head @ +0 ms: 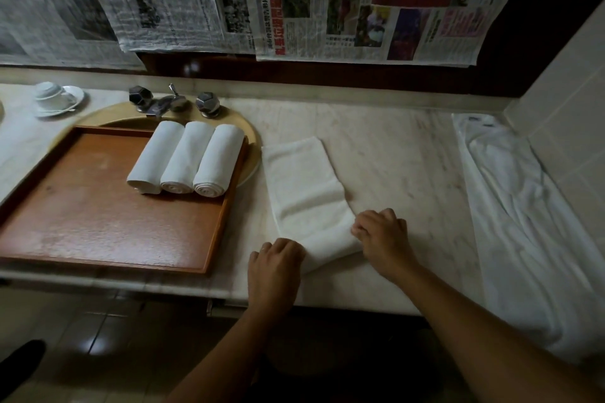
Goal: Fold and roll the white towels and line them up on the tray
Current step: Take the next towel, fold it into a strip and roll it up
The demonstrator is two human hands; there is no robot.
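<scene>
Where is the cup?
In the head view the white cup sits upside down on a saucer at the far left of the counter, left of the tap handles and beyond the wooden tray.

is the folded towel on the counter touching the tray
Apart. The head view shows a strip of bare marble counter between the folded towel and the right edge of the tray.

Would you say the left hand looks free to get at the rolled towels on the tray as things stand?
Probably not at once: the left hand is gripping the folded towel on the counter. Once it lets go, nothing stands between it and the rolled towels on the tray.
</scene>
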